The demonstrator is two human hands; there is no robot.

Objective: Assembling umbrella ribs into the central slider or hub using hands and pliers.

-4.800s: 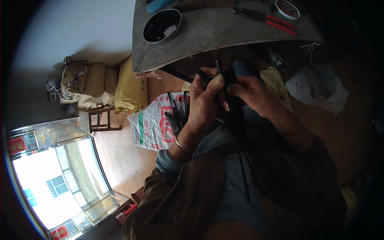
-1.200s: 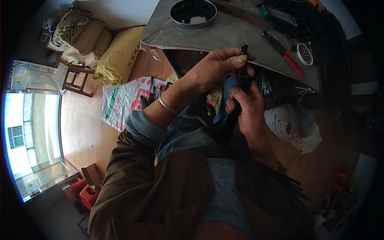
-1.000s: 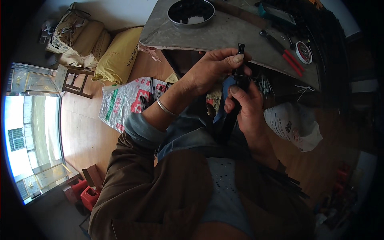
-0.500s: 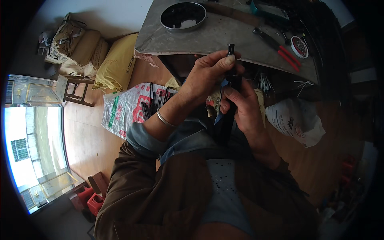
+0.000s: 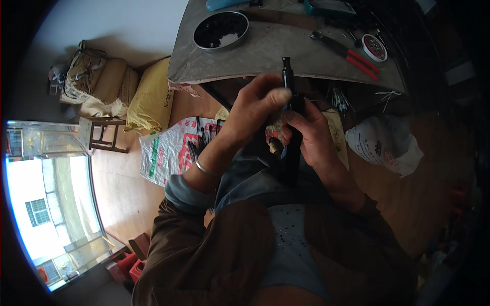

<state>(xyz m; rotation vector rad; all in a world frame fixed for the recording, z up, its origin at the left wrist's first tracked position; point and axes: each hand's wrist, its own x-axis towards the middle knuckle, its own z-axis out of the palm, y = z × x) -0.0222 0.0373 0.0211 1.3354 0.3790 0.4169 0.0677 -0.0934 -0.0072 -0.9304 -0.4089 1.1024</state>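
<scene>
A slim black rod (image 5: 288,74) with a stepped, knobbed tip stands upright before me, just off the table's near edge. My left hand (image 5: 255,104) is closed at the rod's left side, its thumb against the shaft below the tip; its other fingers are mostly hidden. Lower down, my right hand (image 5: 312,132) grips the rod's dark, wider lower part, with the thumb across the front. A long black piece hangs below that hand toward my lap; whether it belongs to the rod I cannot tell. Beside my right fingers shows a brass-coloured rounded piece (image 5: 275,146).
On the grey table (image 5: 275,46) are a round dish (image 5: 219,33) of small black parts, red-handled pliers (image 5: 352,57) and a round tin (image 5: 375,48). Black rods lie on a printed plastic sack (image 5: 166,153) at left. A white bag (image 5: 383,143) stands right, yellow sack (image 5: 148,97) far left.
My left hand has slid down from near the tip, and more of the rod now shows above it. My right hand keeps its hold. The whole view has shifted slightly.
</scene>
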